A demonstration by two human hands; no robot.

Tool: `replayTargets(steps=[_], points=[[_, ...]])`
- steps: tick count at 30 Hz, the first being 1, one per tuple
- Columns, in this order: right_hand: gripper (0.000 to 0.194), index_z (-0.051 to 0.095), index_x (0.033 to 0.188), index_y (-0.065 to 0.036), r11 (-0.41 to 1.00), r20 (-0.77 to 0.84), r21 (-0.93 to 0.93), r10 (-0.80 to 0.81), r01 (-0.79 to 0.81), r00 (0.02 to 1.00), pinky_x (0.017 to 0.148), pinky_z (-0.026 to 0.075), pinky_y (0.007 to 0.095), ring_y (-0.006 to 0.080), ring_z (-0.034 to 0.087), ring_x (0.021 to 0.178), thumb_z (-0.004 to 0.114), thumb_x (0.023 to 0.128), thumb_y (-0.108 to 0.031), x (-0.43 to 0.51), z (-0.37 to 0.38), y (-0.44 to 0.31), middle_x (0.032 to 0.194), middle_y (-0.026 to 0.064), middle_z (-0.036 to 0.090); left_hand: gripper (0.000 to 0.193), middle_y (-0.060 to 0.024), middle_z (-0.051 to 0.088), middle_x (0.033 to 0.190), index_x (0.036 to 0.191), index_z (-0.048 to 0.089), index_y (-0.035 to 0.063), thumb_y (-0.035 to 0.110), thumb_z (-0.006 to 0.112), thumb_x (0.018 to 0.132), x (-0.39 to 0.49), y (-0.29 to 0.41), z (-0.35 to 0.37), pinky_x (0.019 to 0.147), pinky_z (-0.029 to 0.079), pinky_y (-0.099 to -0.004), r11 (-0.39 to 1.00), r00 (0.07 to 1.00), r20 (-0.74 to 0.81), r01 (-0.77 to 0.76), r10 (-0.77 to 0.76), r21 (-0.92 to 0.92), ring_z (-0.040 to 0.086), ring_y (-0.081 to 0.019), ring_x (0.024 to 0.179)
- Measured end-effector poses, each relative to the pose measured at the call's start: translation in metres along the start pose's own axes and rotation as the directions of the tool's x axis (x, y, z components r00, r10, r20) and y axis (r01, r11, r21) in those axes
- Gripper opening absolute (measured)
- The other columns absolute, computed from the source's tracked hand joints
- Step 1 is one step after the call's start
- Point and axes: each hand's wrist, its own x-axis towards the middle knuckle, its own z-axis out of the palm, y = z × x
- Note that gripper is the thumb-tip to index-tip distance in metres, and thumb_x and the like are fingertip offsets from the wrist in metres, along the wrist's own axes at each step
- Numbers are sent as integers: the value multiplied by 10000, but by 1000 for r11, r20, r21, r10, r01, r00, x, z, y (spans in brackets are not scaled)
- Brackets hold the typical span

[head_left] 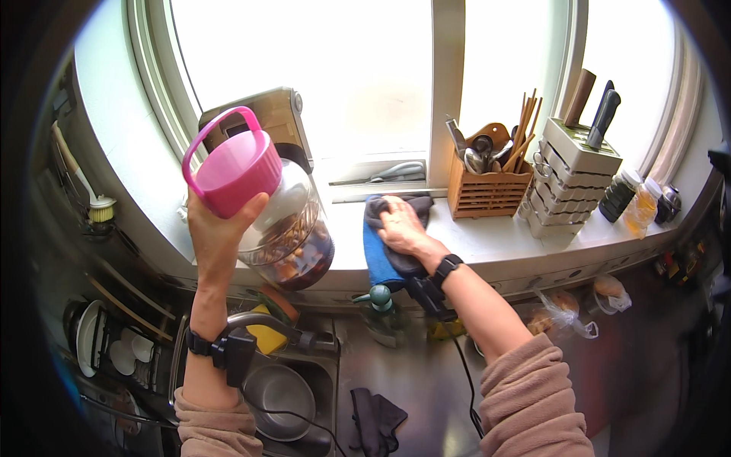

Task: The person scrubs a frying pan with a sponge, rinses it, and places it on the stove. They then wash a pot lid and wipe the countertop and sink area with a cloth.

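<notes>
My left hand (220, 228) grips the pink lid (243, 171) of a large clear jar (297, 245), whose pink loop handle stands up. The jar is tilted over the front edge of the windowsill and holds brown and dark pieces I cannot identify. To its right, my right hand (400, 225) presses a dark grey cloth (421, 208) onto the white windowsill (342, 228). Blue cloth (376, 257) shows beneath that hand and hangs over the sill's front edge.
A wooden utensil basket (488, 191) and a knife block (582, 154) stand right on the sill, beside small jars (619, 194). Below are a sink with a metal bowl (280, 403), a faucet (285, 328), a green pump bottle (382, 314), another dark cloth (377, 420) and bagged food (557, 314).
</notes>
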Motion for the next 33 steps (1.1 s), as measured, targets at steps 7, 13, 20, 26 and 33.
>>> replayTargets(steps=[7, 13, 20, 26, 33], points=[[378, 628, 1029, 44, 880, -41, 166, -445, 445, 894, 1089, 293, 446, 379, 355, 1299, 567, 800, -251, 9, 16, -26, 1369, 237, 414, 691, -150, 613, 1080, 1216, 465, -30, 193, 831, 674, -1, 7, -6, 821, 534, -313, 999, 999, 42, -11, 9, 33, 626, -244, 980], [172, 612, 837, 37, 874, -154, 370, -278, 316, 948, 1060, 343, 421, 369, 467, 1186, 519, 698, -2, -84, -30, 52, 1221, 229, 530, 694, -156, 615, 1078, 1216, 461, -30, 203, 830, 676, 1, 10, 1, 813, 543, -320, 999, 998, 47, -31, 30, 21, 632, -250, 973], [297, 613, 894, 78, 943, -67, 138, -296, 303, 953, 1113, 261, 427, 372, 341, 1314, 576, 773, -191, -71, -16, 5, 1389, 247, 393, 687, -159, 614, 1081, 1209, 465, -39, 202, 832, 680, 3, 14, 5, 808, 549, -313, 997, 996, 54, -61, 64, -42, 638, -248, 963], [390, 629, 989, 57, 933, -93, 115, -330, 340, 939, 1080, 283, 447, 363, 333, 1307, 557, 827, -291, 26, 20, -19, 1359, 249, 404, 672, -158, 616, 1078, 1214, 466, -36, 176, 828, 689, 9, 17, 26, 814, 552, -311, 993, 994, 92, -55, 65, -104, 638, -240, 972], [288, 619, 944, 38, 898, -137, 205, -367, 389, 920, 1063, 315, 457, 370, 401, 1253, 585, 760, -182, -50, -9, 24, 1343, 210, 447, 737, -153, 610, 1077, 1229, 444, -19, 263, 838, 674, 13, 5, 62, 807, 549, -312, 991, 985, 117, -122, 129, -58, 632, -245, 980]])
